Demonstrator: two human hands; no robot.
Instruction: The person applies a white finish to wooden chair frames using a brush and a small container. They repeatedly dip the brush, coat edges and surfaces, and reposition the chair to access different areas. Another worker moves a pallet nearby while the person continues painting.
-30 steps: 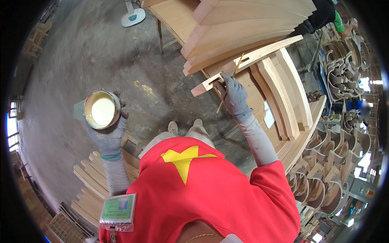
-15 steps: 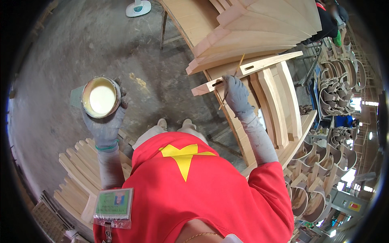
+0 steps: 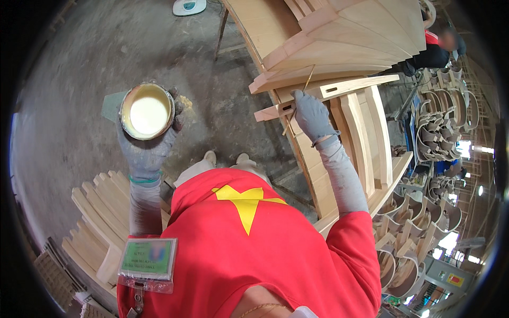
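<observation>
In my gloved left hand (image 3: 146, 151) is a round tub (image 3: 125, 117) of creamy white glue-like liquid (image 3: 149, 112), its mouth facing up. A flat grey-green piece (image 3: 111, 106) sticks out beside the tub; whether my fingers hold it, I cannot tell. My gloved right hand (image 3: 313, 115) pinches a thin yellowish stick (image 3: 309, 78), whose lower end shows below the fingers. That hand is over a pale wooden rail (image 3: 360, 85) with oblong slots, next to the slot (image 3: 288, 107) nearest the rail's left end. The stick's contact with the rail is unclear.
Curved wooden boards (image 3: 339, 47) are stacked on the bench (image 3: 252, 40) beyond the rail. Curved slats (image 3: 360, 140) lie to its right. More wooden pieces (image 3: 101, 212) stand at lower left. A co-worker (image 3: 432, 50) is at upper right, near many curved chair parts (image 3: 442, 116).
My left hand has brought the tub slightly up and to the right. My right hand stays near the same slot with the stick, its wrist turned a little. The whole view has shifted slightly.
</observation>
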